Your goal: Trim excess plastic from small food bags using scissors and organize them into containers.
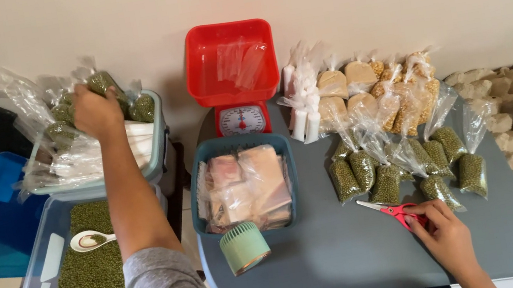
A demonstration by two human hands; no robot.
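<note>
My left hand reaches out to the left and grips a clear bag of green beans over a pale green tub that holds several such bags. My right hand rests on the grey table with its fingers on the handles of red scissors. Just beyond the scissors lie several tied bags of green beans. Behind them stand bags of tan and yellow grains.
A red kitchen scale with plastic bags in its tray stands at the table's back. A teal basket of flat plastic bags and a green cylinder sit near me. Left, a clear bin of loose beans holds a white scoop. Egg cartons lie right.
</note>
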